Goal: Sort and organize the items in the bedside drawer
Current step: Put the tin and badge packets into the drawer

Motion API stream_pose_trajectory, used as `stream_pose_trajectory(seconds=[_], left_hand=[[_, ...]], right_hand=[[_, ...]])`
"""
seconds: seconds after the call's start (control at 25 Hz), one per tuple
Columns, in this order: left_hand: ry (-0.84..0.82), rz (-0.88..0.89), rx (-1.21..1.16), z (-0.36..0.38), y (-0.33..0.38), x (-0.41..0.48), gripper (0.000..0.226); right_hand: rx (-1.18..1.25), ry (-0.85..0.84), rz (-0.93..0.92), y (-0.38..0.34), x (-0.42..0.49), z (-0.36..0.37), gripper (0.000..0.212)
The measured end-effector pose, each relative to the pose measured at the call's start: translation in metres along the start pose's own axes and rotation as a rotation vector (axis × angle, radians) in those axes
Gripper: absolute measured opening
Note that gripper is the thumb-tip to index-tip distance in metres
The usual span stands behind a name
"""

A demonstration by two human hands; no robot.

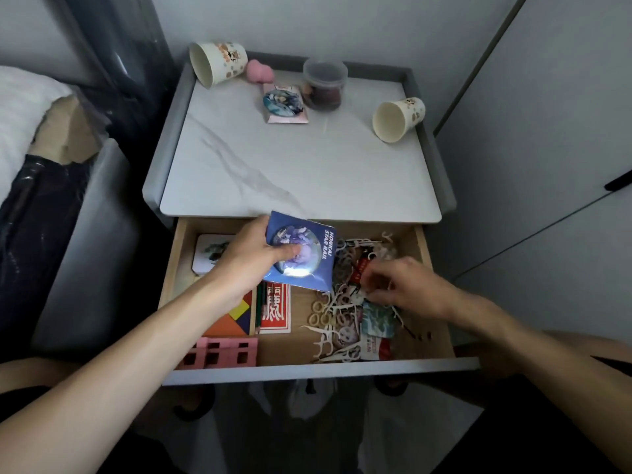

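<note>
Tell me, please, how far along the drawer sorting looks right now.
Early on. Looks done: one pink badge packet and a tub sit on the nightstand top. In hand: the left hand holds a blue badge packet over the drawer; the right hand reaches into the clutter, blurred. Left: floss picks, hair rings and cards lie jumbled on the drawer's right side.

Jar point(325, 84) stands right of a cup point(219, 63) on the nightstand point(273, 165) — floss picks point(328, 336) in drawer point(325, 369).
</note>
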State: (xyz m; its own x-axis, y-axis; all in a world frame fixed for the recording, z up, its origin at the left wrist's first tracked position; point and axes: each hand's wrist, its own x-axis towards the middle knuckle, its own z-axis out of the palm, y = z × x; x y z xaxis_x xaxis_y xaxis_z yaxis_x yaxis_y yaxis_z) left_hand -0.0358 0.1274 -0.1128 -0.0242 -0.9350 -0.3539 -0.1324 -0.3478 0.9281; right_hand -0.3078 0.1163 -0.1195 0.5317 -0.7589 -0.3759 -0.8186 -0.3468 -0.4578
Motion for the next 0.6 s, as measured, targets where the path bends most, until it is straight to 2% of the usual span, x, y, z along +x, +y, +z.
stream_pose_trajectory(seconds=[0.08,0.16,0.24,0.36,0.52,0.6], left_hand=[[-0.024,-0.029,0.021,-0.003,-0.005,-0.001,0.037],[-0.042,-0.028,0.025,0.0,-0.006,-0.001,0.037],[-0.048,-0.018,0.013,0.003,-0.004,0.0,0.036],[-0.029,-0.015,-0.012,0.003,-0.001,0.003,0.038],[-0.016,-0.016,-0.016,0.001,0.0,0.004,0.039],[-0.012,-0.012,-0.018,0.0,0.002,0.002,0.039]], right_hand=[[-0.294,-0.19,-0.141,0.005,-0.009,0.021,0.035],[-0.521,-0.201,-0.226,0.009,-0.006,0.037,0.044],[-0.623,-0.133,-0.234,0.01,0.001,0.041,0.052],[-0.704,-0.055,-0.234,0.01,0.005,0.039,0.053],[-0.613,-0.109,-0.16,0.015,0.006,0.031,0.047],[-0.583,-0.109,-0.203,0.013,0.006,0.024,0.042]])
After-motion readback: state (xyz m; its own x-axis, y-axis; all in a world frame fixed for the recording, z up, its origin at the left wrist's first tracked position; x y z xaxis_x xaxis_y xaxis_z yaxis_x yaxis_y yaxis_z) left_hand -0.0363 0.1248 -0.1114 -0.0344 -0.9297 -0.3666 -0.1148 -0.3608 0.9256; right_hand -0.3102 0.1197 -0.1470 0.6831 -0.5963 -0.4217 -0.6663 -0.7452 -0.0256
